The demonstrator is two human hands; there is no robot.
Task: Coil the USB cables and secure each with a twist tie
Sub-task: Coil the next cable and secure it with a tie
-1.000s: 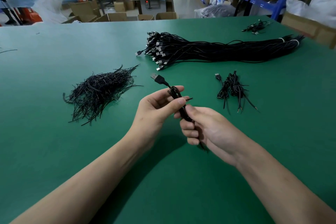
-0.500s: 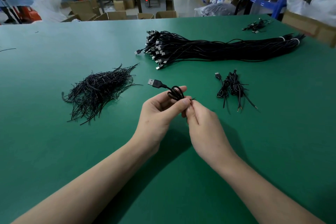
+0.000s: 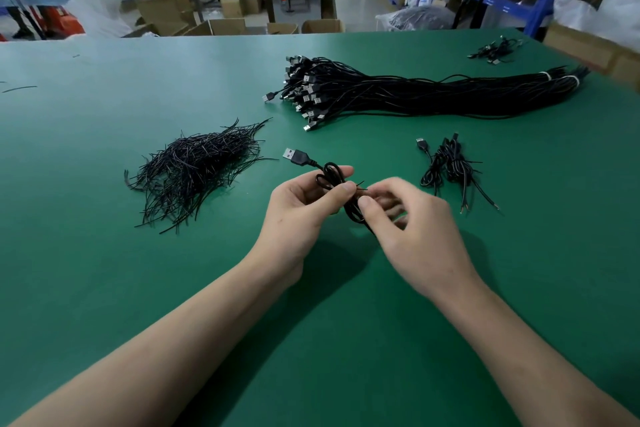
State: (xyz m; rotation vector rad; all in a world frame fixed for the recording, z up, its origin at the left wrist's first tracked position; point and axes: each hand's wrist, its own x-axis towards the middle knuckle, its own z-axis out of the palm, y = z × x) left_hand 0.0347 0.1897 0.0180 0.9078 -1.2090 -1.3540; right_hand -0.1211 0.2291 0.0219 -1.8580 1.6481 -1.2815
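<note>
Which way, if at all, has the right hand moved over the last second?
Yes. The right hand has slid up the held cable toward the left hand, farther from the person and nearer the coiled bundle.

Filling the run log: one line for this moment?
step: tying | left hand: grips coiled cable | right hand: pinches it at twist tie | other coils: to right

Bright overhead light, soft shadows on table (image 3: 104, 288), R grip (image 3: 415, 229) blurry, fisheye.
</note>
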